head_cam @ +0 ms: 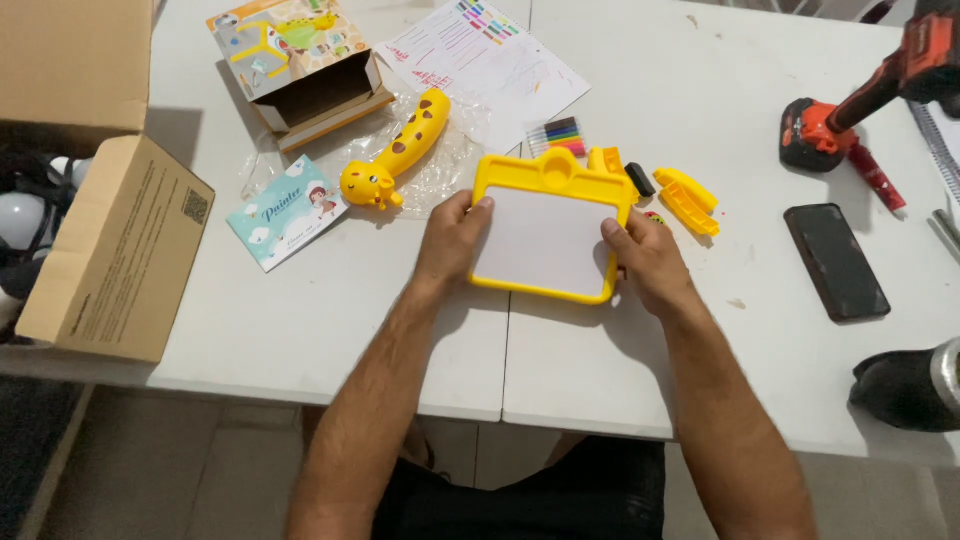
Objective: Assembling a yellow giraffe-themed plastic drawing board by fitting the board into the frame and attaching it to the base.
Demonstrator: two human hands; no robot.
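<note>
You've got the yellow drawing board (548, 228) at frame centre, flat on the white table (300, 320). Left hand (452, 240) grips its left edge, thumb on the frame; right hand (645, 255) grips the right edge. Looks like the positioning step, 2 hands steadying the board. Giraffe-shaped part (398, 150) lies upper left on a clear plastic bag (440, 170); small yellow parts (688, 200) and the marker set (558, 135) sit just above the board. Next move likely needs 1 hand freed while the other keeps the board steady.
</note>
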